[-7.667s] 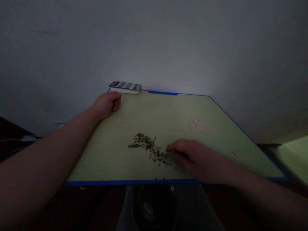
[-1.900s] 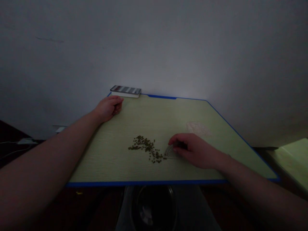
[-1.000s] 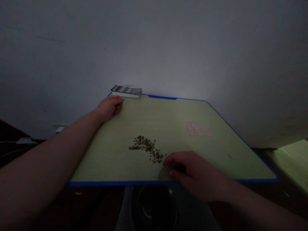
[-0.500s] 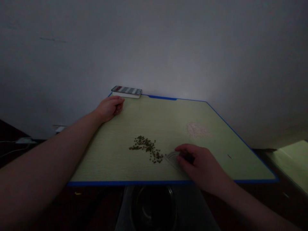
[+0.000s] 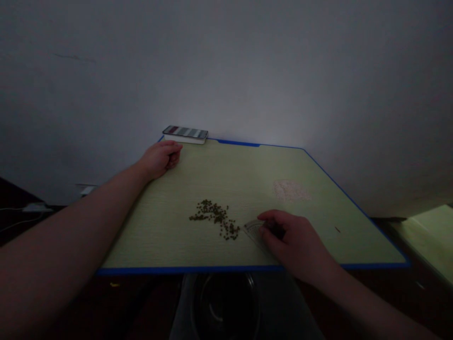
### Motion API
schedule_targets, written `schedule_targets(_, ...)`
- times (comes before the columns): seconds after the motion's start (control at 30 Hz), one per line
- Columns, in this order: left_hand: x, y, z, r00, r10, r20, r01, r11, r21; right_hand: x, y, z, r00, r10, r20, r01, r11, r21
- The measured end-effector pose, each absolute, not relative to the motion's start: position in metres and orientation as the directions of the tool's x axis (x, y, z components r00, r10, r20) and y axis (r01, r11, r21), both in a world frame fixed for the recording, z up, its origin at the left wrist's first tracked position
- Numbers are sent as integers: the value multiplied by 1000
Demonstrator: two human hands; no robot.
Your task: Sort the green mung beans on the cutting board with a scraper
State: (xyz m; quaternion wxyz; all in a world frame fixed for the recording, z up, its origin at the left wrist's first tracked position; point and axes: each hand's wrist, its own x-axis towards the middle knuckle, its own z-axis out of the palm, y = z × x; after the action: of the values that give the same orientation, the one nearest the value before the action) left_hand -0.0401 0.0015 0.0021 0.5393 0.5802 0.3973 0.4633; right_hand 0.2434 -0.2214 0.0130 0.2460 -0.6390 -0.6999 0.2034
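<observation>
My right hand (image 5: 293, 241) pinches a clear plastic protractor (image 5: 254, 230) with curved markings, low over the table's front part. Its left corner lies right beside a scattered trail of small, dark greenish-brown beans (image 5: 215, 215). The rest of the protractor is hidden by my fingers or hard to make out in the dim light. Over at the far left edge, my left hand (image 5: 162, 158) rests as a loose fist, with nothing visible in it. A spread of small pale grains (image 5: 290, 190) lies on the right side, beyond my right hand.
The pale table (image 5: 170, 243) has a blue rim. A phone (image 5: 186, 131) lies on a white box (image 5: 186, 139) at the back left corner, by the wall. Below the front edge sits a dark shiny bowl (image 5: 226, 307). A thin dark sliver (image 5: 337, 229) lies at right.
The protractor has shifted and tilted slightly in my right hand beside the beans. My left hand stays in place.
</observation>
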Motion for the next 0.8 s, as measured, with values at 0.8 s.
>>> schedule_targets(0.8, -40, 1, 3, 241, 966, 94, -29, -89, 996, 258, -206, 10, -100, 991, 92, 775, 135, -617)
